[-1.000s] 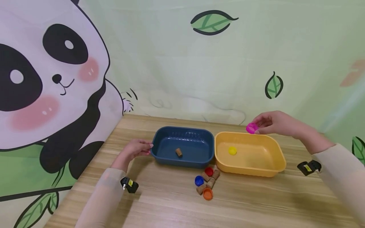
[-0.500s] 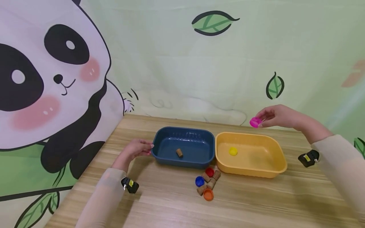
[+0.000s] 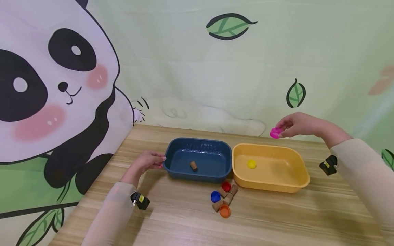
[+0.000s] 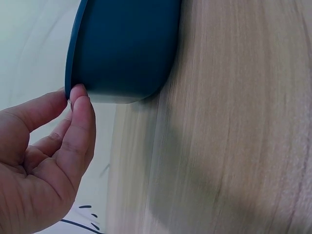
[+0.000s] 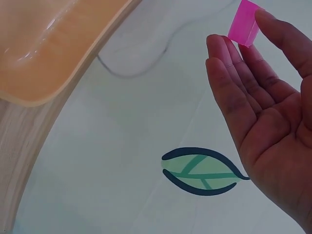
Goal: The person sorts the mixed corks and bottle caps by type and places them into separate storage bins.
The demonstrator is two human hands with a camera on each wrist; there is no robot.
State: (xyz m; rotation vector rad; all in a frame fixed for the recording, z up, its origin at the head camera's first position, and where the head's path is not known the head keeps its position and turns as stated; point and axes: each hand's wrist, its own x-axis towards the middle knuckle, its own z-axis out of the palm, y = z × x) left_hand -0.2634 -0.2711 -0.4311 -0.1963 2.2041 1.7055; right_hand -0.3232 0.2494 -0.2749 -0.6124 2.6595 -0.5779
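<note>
My left hand [image 3: 147, 160] pinches the left rim of a dark blue plastic tub [image 3: 197, 174], thumb and fingertips meeting at the edge in the left wrist view. Inside that tub lies one cork [image 3: 193, 166]. My right hand [image 3: 300, 124] pinches a pink bottle cap [image 3: 275, 133] between thumb and fingers, up above the back edge of a yellow-orange tub [image 3: 283, 171]. The pink cap [image 5: 245, 23] shows side-on in the right wrist view. A yellow cap [image 3: 251, 164] lies on the floor of the yellow-orange tub.
In front of the tubs, several corks [image 3: 228, 199] lie close together with a red cap [image 3: 226, 186], a blue cap [image 3: 215, 196] and an orange cap [image 3: 225, 211]. The wooden table [image 3: 172, 218] ends at a panda-printed cloth backdrop [image 3: 184, 68].
My right hand has risen slightly with the pink cap, then stayed near the same height while the forearm shifted a little. The left hand keeps its hold on the blue tub's rim.
</note>
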